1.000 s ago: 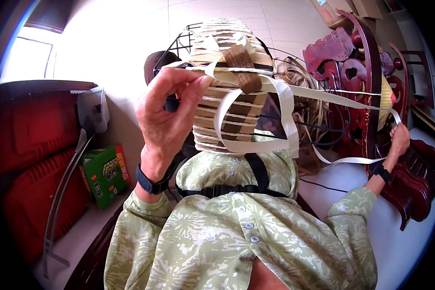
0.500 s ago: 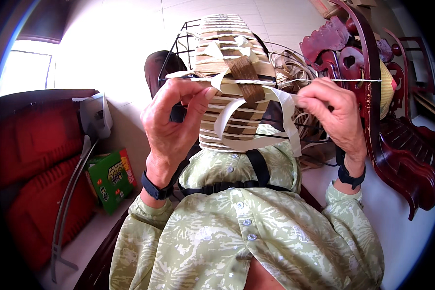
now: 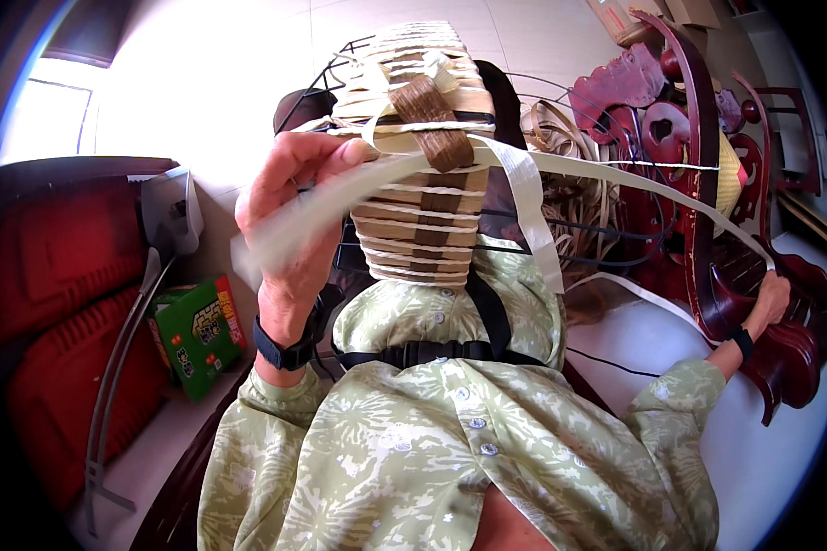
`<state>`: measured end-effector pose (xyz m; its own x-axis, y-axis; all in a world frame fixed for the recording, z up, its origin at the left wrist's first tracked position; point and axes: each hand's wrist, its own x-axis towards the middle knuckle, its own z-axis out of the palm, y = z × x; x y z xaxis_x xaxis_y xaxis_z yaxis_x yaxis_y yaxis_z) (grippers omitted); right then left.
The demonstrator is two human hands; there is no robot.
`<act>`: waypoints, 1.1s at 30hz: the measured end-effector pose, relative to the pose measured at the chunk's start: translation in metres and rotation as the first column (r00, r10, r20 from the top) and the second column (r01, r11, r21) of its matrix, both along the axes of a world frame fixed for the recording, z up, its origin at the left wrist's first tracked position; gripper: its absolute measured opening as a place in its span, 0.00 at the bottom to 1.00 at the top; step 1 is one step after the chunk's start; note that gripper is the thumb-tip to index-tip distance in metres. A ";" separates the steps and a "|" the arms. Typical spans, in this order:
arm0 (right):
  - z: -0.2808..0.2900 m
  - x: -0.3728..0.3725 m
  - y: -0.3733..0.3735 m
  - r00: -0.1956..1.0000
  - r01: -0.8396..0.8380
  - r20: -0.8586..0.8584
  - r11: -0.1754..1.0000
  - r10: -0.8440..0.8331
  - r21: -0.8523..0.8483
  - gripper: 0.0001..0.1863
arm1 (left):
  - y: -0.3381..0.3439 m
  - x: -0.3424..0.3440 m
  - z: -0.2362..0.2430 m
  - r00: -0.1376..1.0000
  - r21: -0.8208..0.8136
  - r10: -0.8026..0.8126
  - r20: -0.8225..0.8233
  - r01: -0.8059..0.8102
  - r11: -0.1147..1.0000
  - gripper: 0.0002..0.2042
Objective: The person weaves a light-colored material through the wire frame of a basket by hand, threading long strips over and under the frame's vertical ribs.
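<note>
A tapered woven piece (image 3: 420,216) of cream slats, wrapped in white twisted cord, stands in front of me. A brown band (image 3: 446,150) runs down its middle. My left hand (image 3: 283,184) is at its left edge, thumb and fingers pinched on a pale flat strip (image 3: 613,173). Stretched out far to the right, my right hand (image 3: 774,298) is closed on the same strip's long run, which arcs over from the brown band. One strip end hangs down right of the piece. Another length, blurred by motion, sweeps across my left hand.
A taut white cord (image 3: 657,164) runs right toward a carved dark-red wooden chair (image 3: 703,211). Coiled strips (image 3: 560,138) lie behind the piece, beside black wire framework (image 3: 606,262). At left are red cushioned seats (image 3: 73,262) and a green box (image 3: 196,340).
My right hand has swung far out to the right, drawing the strip into a long arc. My left hand and the woven piece have shifted slightly left.
</note>
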<state>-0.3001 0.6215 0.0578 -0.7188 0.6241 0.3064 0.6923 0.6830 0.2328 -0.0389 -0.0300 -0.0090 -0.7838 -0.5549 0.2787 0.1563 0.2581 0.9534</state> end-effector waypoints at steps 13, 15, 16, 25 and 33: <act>0.010 0.078 -0.341 0.234 -0.900 -0.510 -0.015 0.828 -0.436 0.17 | 0.003 -0.002 0.008 0.999 -0.052 -0.043 0.010 0.044 0.998 0.04; -0.007 0.100 -0.396 -0.041 -0.802 -0.467 -0.308 0.883 -0.512 0.17 | 0.001 0.001 0.007 0.999 -0.066 -0.038 -0.005 0.038 0.997 0.04; -0.005 0.111 -0.411 -0.055 -0.756 -0.457 -0.337 0.888 -0.562 0.17 | 0.000 -0.002 0.009 1.000 -0.123 -0.024 -0.007 0.023 0.992 0.04; 0.011 0.092 -0.329 0.267 -0.772 -0.465 -0.102 0.844 -0.628 0.04 | -0.020 -0.038 0.012 0.961 -0.234 0.084 -0.262 -0.148 0.961 0.05; 0.003 0.077 -0.276 0.526 -0.776 -0.368 0.256 0.767 -0.576 0.17 | -0.029 -0.047 0.014 0.945 -0.295 0.024 -0.326 -0.126 0.947 0.05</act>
